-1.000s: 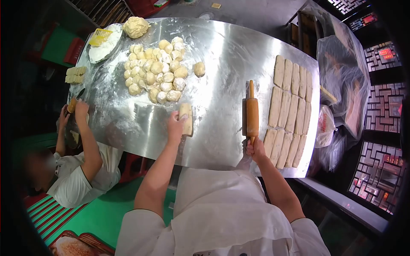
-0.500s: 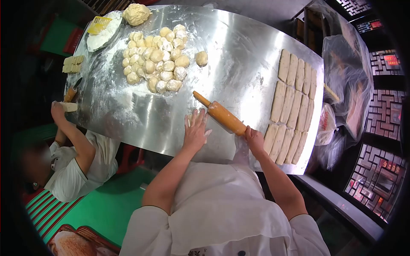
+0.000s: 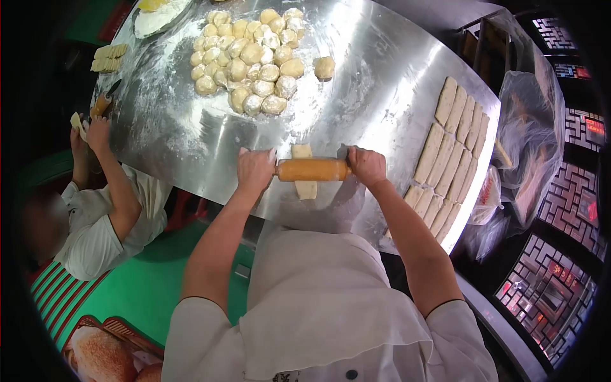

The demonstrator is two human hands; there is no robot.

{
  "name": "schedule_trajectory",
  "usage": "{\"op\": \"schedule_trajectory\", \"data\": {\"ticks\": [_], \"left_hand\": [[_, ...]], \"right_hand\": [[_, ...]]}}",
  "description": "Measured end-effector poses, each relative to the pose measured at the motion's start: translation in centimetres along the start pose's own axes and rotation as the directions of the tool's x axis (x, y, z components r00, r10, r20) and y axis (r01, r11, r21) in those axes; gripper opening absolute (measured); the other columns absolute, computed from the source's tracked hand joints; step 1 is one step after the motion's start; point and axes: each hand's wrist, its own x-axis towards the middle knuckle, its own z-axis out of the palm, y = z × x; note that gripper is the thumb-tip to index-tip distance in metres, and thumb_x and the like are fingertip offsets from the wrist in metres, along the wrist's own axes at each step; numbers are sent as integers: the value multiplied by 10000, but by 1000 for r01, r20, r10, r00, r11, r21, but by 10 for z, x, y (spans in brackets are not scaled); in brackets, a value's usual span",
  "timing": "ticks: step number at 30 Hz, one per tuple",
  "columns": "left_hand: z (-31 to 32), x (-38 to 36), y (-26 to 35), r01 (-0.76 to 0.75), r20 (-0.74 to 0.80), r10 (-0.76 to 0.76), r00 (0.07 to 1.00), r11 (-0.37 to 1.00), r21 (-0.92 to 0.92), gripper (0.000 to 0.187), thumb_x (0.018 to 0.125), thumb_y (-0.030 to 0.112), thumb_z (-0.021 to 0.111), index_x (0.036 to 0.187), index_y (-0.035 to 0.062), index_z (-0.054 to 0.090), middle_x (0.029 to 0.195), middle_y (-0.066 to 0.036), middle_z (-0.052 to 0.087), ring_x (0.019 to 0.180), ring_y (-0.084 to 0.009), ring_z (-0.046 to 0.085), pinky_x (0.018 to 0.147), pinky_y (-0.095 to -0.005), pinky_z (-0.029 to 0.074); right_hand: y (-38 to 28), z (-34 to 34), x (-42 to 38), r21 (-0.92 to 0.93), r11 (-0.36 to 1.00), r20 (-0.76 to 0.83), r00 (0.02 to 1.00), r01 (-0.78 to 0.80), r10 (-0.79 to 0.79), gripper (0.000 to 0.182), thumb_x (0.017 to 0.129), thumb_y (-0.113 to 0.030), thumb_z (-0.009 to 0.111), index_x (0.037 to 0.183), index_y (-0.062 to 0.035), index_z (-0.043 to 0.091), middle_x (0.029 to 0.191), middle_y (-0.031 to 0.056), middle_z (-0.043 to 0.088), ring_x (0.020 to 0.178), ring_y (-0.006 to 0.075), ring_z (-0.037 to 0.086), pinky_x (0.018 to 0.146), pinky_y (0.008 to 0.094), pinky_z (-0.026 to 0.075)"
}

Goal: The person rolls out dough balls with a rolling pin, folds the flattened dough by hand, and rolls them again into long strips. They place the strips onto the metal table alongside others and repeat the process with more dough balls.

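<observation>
A wooden rolling pin [image 3: 312,170] lies level across a strip of pale dough [image 3: 306,190] on the steel table. The dough shows above and below the pin; its middle is hidden beneath. My left hand [image 3: 256,169] is closed round the pin's left handle, and my right hand [image 3: 367,165] grips the right handle. Beyond them sits a cluster of floured dough balls [image 3: 251,60], with one single dough ball [image 3: 324,67] apart to its right. Rows of long dough strips [image 3: 449,146] lie to the right of my right hand.
The steel table [image 3: 363,108] is dusted with flour at left. A co-worker [image 3: 121,204] at the left edge holds a piece of dough [image 3: 79,126], near another rolling pin [image 3: 100,105]. A flour bowl [image 3: 159,19] stands at the back left. Plastic sheeting [image 3: 528,134] hangs beyond the right edge.
My left hand has gone from resting open on the table to gripping the pin's left handle. The pin has turned from slanted to level, over the dough. The co-worker's dough is lifted.
</observation>
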Motion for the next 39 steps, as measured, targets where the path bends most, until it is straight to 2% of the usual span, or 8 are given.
{"op": "schedule_trajectory", "data": {"ticks": [3, 7, 10, 13, 18, 22, 32, 39], "left_hand": [[4, 2, -2, 53, -50, -55, 997, 998, -44, 331, 924, 273, 530, 683, 84, 656, 645, -130, 634, 638, -303, 611, 734, -430, 392], [3, -64, 15, -5, -111, -11, 994, 990, -138, 240, 891, 261, 585, 758, 86, 682, 767, -117, 652, 761, -256, 618, 729, -420, 390], [8, -81, 20, -35, -127, 14, 992, 985, -171, 244, 872, 240, 611, 710, 70, 676, 722, -137, 648, 713, -273, 620, 728, -415, 398], [8, -26, 7, 91, 53, -87, 995, 994, -64, 350, 905, 271, 578, 656, 43, 668, 691, -173, 649, 649, -323, 611, 729, -408, 407], [1, 74, -10, 237, -36, -240, 970, 968, -83, 472, 966, 335, 481, 679, 29, 698, 687, -215, 653, 666, -376, 632, 724, -484, 469], [0, 65, -10, 200, -34, -202, 979, 978, -53, 441, 960, 322, 489, 702, 33, 701, 710, -200, 664, 695, -351, 643, 731, -492, 469], [14, -113, 29, 23, -89, -39, 995, 983, -180, 254, 883, 258, 595, 707, 79, 633, 741, -69, 625, 693, -250, 565, 726, -413, 373], [-12, -27, -1, 68, -3, -70, 998, 971, -228, 308, 899, 260, 582, 695, 46, 670, 647, -153, 617, 631, -338, 576, 739, -446, 426]], "right_hand": [[8, 6, 25, -222, 973, 38, 997, 68, -61, 218, 964, -229, 465, 884, -110, 629, 707, 58, 680, 617, 250, 669, 536, 378, 531], [-10, 19, -45, 75, 995, -80, 995, -59, 65, 352, 932, -235, 523, 634, -82, 634, 686, 100, 664, 633, 278, 655, 579, 392, 523], [-19, 23, -72, 201, 980, -195, 980, 3, 36, 350, 930, -245, 531, 645, -72, 635, 661, 127, 655, 604, 305, 642, 569, 411, 513], [-14, 17, -24, 88, 987, -130, 981, -132, 143, 421, 953, -284, 506, 606, -76, 621, 616, 158, 629, 544, 332, 621, 545, 433, 500], [-1, -6, 84, -30, 975, -59, 975, -218, 216, 492, 996, -367, 401, 695, -85, 668, 691, 172, 660, 662, 366, 653, 654, 446, 530], [-3, -5, 78, -61, 979, -38, 980, -196, 194, 491, 998, -366, 396, 709, -76, 668, 709, 172, 664, 685, 369, 653, 662, 450, 529], [-19, 21, -92, 138, 990, -150, 989, 24, -3, 338, 929, -215, 544, 627, -86, 619, 644, 92, 644, 591, 288, 636, 571, 398, 517], [-14, 27, -32, 135, 989, -94, 993, -57, 70, 359, 951, -279, 517, 670, -86, 632, 622, 124, 637, 563, 311, 633, 540, 408, 517]]}}
